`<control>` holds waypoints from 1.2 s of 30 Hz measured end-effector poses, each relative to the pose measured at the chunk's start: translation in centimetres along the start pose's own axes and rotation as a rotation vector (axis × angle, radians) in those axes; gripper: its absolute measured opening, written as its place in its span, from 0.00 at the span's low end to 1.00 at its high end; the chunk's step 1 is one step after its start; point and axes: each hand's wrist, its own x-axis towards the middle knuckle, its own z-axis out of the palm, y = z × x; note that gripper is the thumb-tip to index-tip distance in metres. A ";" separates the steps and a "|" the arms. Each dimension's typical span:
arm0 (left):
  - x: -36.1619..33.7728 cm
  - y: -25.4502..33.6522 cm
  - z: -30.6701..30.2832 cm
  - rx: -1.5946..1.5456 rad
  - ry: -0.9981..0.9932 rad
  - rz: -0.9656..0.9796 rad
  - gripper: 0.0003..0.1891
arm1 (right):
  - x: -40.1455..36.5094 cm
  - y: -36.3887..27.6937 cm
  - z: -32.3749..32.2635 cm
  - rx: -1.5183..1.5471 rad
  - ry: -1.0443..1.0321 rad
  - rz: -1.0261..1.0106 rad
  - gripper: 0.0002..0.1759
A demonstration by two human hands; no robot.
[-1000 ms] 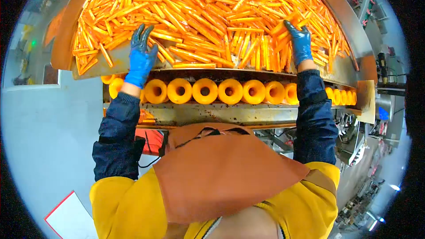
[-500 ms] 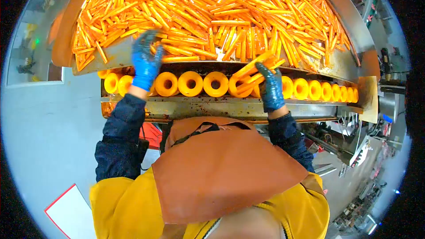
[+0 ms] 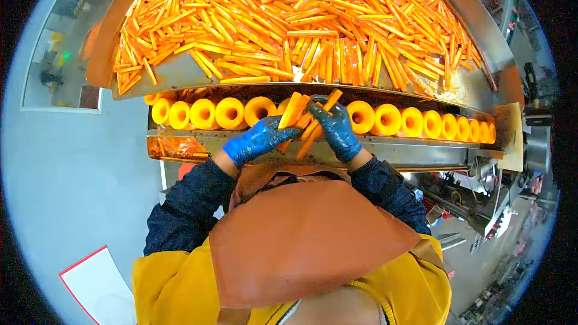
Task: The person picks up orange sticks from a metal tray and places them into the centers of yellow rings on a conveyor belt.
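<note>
My left hand, in a stained blue glove, is closed round a few glossy orange sticks that point up and away from me. Right beside it, my right hand, gloved in the same way, grips more orange sticks slanting between the two hands. The two bundles meet in front of my apron. Just beyond the hands runs a row of round orange pieces with open centres; my hands and the sticks cover the middle of that row.
A large heap of orange sticks fills the metal tray behind the row. A metal ledge runs along the near side. At the right end stands a tan board, with machinery beyond it.
My left hand has come from the tray's near edge toward me and right, and now holds sticks. My right hand has moved left with its sticks, and both hands now meet.
</note>
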 end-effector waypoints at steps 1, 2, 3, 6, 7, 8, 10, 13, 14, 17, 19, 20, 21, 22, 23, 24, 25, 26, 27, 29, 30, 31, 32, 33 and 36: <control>-0.1 -0.5 0.0 0.038 0.079 0.015 0.19 | 0.2 -0.4 -0.3 -0.064 0.070 -0.105 0.11; 0.1 -1.3 -0.1 0.073 0.156 0.031 0.18 | -0.2 -1.8 -0.5 0.015 0.137 -0.063 0.09; 0.6 -2.7 -0.6 0.042 0.181 0.003 0.19 | 0.3 -1.3 -1.2 0.032 0.198 -0.114 0.08; 0.0 -3.6 -1.8 -0.083 0.293 -0.030 0.18 | 1.8 0.5 -2.4 -0.154 0.345 -0.277 0.09; -0.5 -3.1 -2.1 -0.079 0.288 -0.054 0.17 | 1.9 0.9 -2.8 -0.412 0.309 -0.355 0.10; -0.9 -3.0 -2.4 -0.077 0.278 -0.052 0.17 | 1.8 1.1 -3.1 -0.673 0.267 -0.427 0.11; -1.6 -3.3 -3.1 -0.062 0.267 -0.127 0.17 | 1.8 1.4 -3.4 -0.803 0.262 -0.582 0.09; -2.0 -5.5 -3.6 -0.106 0.306 0.019 0.15 | 1.2 2.6 -4.6 -0.641 0.166 -0.139 0.12; -2.0 -5.8 -3.7 -0.148 0.308 0.003 0.16 | 0.8 2.1 -4.6 -0.640 0.168 -0.135 0.12; -2.9 -5.8 -3.8 -0.069 0.301 0.045 0.16 | 0.2 0.4 -4.8 -0.781 0.141 -0.164 0.15; -3.2 -5.0 -4.0 -0.117 0.314 -0.022 0.16 | 0.2 -1.1 -4.8 -0.719 0.169 -0.215 0.17; -3.2 -4.9 -4.1 -0.169 0.326 -0.089 0.16 | 0.3 -1.9 -4.6 -0.716 0.171 -0.211 0.17; -3.2 -5.1 -4.2 -0.167 0.322 -0.093 0.16 | 0.4 -2.7 -4.2 -0.664 0.271 -0.300 0.17; -3.1 -5.5 -4.2 -0.167 0.327 -0.067 0.16 | 0.5 -3.0 -3.9 -0.611 0.374 -0.387 0.17; -3.0 -5.8 -4.3 -0.167 0.331 -0.039 0.16 | 1.1 -2.9 -2.9 -0.496 0.441 -0.454 0.14; -2.8 -6.1 -4.2 -0.163 0.326 -0.039 0.16 | 1.7 -2.8 -2.1 -0.494 0.448 -0.452 0.14; -2.7 -6.5 -4.0 -0.150 0.296 -0.016 0.16 | 2.4 -2.6 -1.3 -0.547 0.454 -0.618 0.13; -2.6 -6.5 -3.9 -0.136 0.268 0.007 0.16 | 2.8 -2.6 -0.6 -0.598 0.457 -0.785 0.13; -2.5 -5.9 -3.8 -0.206 0.271 -0.105 0.16 | 2.8 -2.5 0.1 -0.660 0.408 -0.725 0.13; -2.5 -6.1 -3.7 -0.111 0.256 -0.003 0.15 | 3.6 -0.6 -0.3 -0.889 0.254 -0.743 0.13; -2.5 -6.2 -3.8 -0.023 0.242 0.098 0.15 | 3.8 -0.3 -0.6 -1.074 0.204 -0.773 0.14; -2.6 -6.1 -4.0 0.079 0.228 0.163 0.14 | 3.4 -0.1 -0.8 -1.090 0.218 -0.782 0.15; -2.3 -5.8 -3.9 0.079 0.232 0.165 0.14 | 2.5 -0.6 -0.6 -1.106 0.230 -0.793 0.17; -1.8 -5.3 -3.6 -0.020 0.237 0.074 0.15 | 1.4 -1.2 0.0 -1.115 0.221 -0.641 0.18; -0.9 -5.2 -3.0 -0.012 0.146 -0.074 0.16 | 1.2 -0.1 2.3 -0.458 -0.159 0.170 0.18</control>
